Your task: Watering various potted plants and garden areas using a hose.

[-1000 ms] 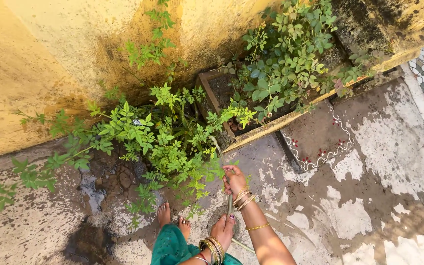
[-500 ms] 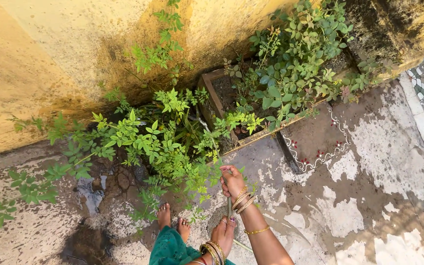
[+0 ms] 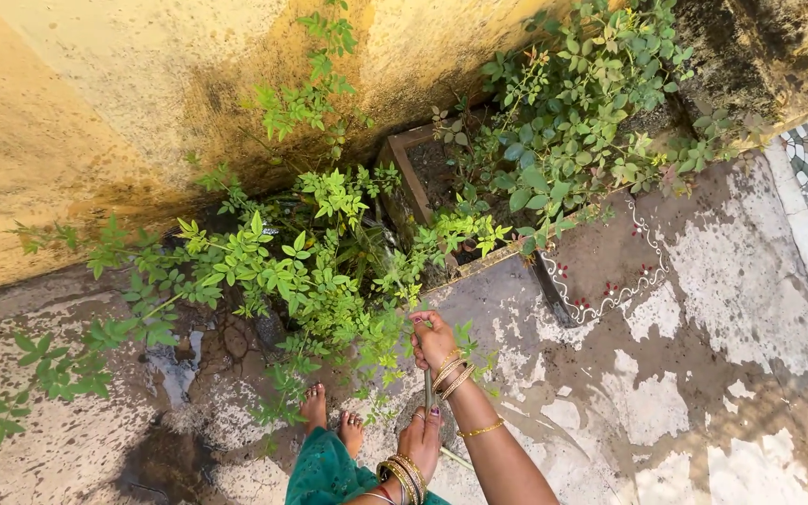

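— Where's the hose [image 3: 428, 385]?
— Right hand [image 3: 434, 341] grips its tip, left hand [image 3: 423, 438] clasps it nearer; the tip has crept farther into the bush [image 3: 310, 271] (water unseen).

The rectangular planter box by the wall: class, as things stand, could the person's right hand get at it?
Probably not directly. The right hand grips the hose, and leafy green stems crowd between it and the planter box.
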